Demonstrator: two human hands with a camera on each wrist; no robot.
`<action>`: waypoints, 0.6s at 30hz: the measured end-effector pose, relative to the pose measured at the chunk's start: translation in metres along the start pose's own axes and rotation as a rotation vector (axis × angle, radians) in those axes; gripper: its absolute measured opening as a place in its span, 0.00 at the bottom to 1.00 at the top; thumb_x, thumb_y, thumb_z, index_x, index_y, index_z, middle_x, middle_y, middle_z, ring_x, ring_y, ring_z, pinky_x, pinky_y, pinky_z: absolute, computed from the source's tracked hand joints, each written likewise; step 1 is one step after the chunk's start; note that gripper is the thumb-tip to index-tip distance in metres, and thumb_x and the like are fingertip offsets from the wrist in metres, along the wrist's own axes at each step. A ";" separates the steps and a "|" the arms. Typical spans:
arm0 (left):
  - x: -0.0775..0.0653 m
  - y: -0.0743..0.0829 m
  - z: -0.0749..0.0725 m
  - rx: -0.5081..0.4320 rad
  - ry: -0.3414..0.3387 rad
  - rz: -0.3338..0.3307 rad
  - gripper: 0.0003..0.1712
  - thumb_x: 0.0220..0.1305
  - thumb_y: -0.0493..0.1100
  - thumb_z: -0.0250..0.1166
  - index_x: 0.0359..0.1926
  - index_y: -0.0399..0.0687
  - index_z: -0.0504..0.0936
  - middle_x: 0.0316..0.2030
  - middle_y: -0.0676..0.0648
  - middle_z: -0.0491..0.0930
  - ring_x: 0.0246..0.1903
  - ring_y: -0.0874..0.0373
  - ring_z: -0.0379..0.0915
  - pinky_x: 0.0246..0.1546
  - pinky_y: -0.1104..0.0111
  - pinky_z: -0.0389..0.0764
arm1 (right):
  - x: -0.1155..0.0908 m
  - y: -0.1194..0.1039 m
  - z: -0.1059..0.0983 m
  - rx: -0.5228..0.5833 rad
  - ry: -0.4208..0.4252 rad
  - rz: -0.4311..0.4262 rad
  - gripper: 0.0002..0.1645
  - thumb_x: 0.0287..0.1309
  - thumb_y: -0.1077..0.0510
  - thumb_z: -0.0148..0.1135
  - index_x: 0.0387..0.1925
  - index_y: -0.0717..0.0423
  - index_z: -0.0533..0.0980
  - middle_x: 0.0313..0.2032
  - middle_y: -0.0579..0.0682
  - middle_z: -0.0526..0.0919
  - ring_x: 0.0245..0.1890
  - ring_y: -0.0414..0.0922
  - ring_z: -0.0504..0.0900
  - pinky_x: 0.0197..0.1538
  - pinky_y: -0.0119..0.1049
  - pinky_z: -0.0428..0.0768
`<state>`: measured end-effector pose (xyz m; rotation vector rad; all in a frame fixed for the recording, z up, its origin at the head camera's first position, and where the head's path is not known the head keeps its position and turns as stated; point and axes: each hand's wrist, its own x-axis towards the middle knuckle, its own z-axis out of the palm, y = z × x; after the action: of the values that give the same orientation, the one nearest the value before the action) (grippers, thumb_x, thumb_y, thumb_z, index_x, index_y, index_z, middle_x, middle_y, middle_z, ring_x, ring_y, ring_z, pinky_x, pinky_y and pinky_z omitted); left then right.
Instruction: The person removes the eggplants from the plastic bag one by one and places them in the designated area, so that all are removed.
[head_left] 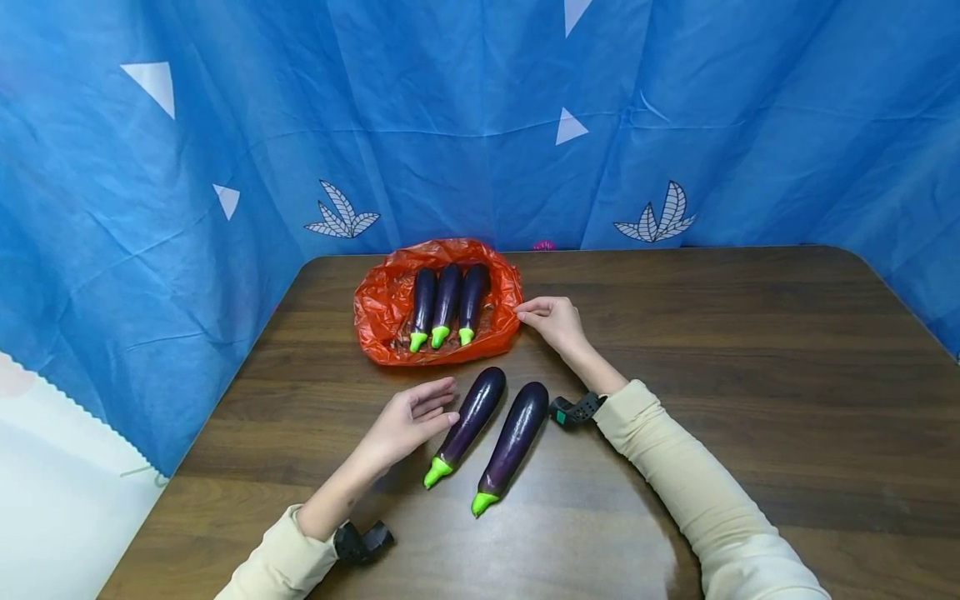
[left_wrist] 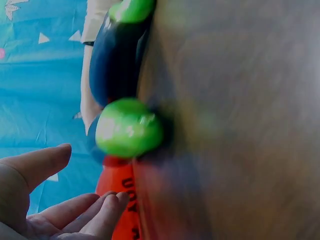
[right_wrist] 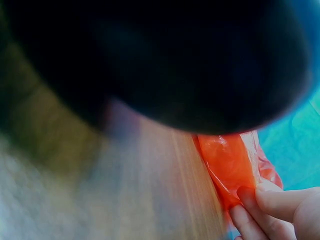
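Observation:
A red plastic bag (head_left: 367, 312) lies spread open at the back of the table, with three eggplants (head_left: 447, 293) side by side inside it, green stems toward me. My right hand (head_left: 553, 323) pinches the bag's right rim between thumb and fingers; in the right wrist view the red film (right_wrist: 227, 162) runs into those fingertips. Two more eggplants lie on the wood in front of the bag, the left one (head_left: 474, 412) and the right one (head_left: 517, 433). Beside the left one is my left hand (head_left: 405, 425), fingers loosely extended and thumb tip overlapping it in the head view.
The brown wooden table (head_left: 712, 333) reaches far to the right. A blue curtain (head_left: 480, 125) hangs along its back edge and left side. The right wrist's camera strap (head_left: 576, 411) sits close to the right loose eggplant's rounded end.

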<state>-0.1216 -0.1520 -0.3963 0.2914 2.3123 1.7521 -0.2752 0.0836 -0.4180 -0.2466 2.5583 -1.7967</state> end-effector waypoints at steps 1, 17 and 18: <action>0.001 0.001 -0.002 -0.003 0.003 0.001 0.30 0.61 0.32 0.62 0.62 0.24 0.64 0.57 0.30 0.68 0.58 0.42 0.65 0.56 0.60 0.67 | 0.000 0.000 0.000 0.001 -0.001 0.000 0.08 0.56 0.62 0.65 0.37 0.62 0.83 0.40 0.55 0.84 0.44 0.47 0.81 0.49 0.40 0.76; 0.036 0.045 -0.061 0.044 0.140 0.093 0.29 0.64 0.35 0.60 0.64 0.31 0.64 0.59 0.34 0.68 0.59 0.41 0.63 0.49 0.68 0.73 | 0.001 0.001 0.000 -0.010 -0.003 -0.004 0.08 0.57 0.62 0.65 0.37 0.61 0.84 0.39 0.54 0.84 0.44 0.46 0.81 0.49 0.40 0.75; 0.040 0.048 -0.065 0.044 0.152 0.092 0.29 0.65 0.36 0.60 0.64 0.31 0.64 0.59 0.34 0.67 0.59 0.42 0.63 0.50 0.68 0.72 | 0.001 0.001 0.000 -0.010 -0.002 -0.005 0.08 0.56 0.62 0.65 0.37 0.61 0.84 0.39 0.54 0.84 0.44 0.46 0.81 0.49 0.40 0.75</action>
<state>-0.1778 -0.1874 -0.3355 0.2854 2.4825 1.8275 -0.2761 0.0839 -0.4190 -0.2542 2.5688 -1.7843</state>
